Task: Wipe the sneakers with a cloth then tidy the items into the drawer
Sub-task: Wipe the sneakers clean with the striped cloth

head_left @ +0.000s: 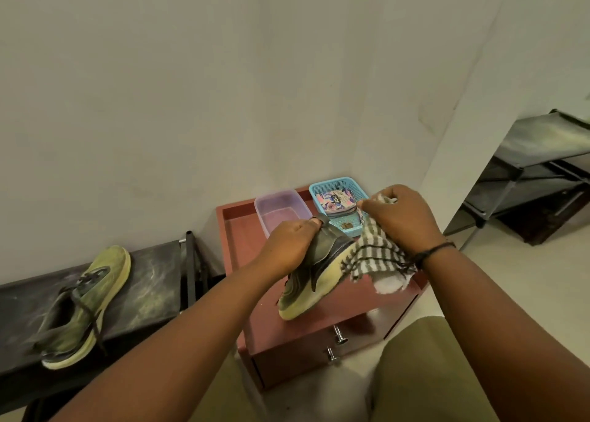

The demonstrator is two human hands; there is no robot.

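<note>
- Gripped at its heel by the left hand (289,244), one sneaker (314,273) is held tilted above the red drawer unit (322,332).
- A checked cloth (375,255) is clutched by the right hand (404,219) against the sneaker's sole edge.
- The other sneaker (84,303) is left lying on a dark bench (153,281).

A low reddish-brown drawer cabinet (252,310) with a raised rim around its top is seen against a pale wall, and everything else is placed relative to it. On the back of its top, a clear, pink-tinted plastic tub (282,212) is set, and just to the right of the tub a blue mesh basket (335,187) is placed. Two metal knobs (336,346) are fixed to the cabinet's front. To the left of the cabinet, a dark, dusty bench (153,281) is positioned, and a green sneaker (86,306) is laid flat on it. Pale floor (517,262) is seen to the cabinet's right.
</note>
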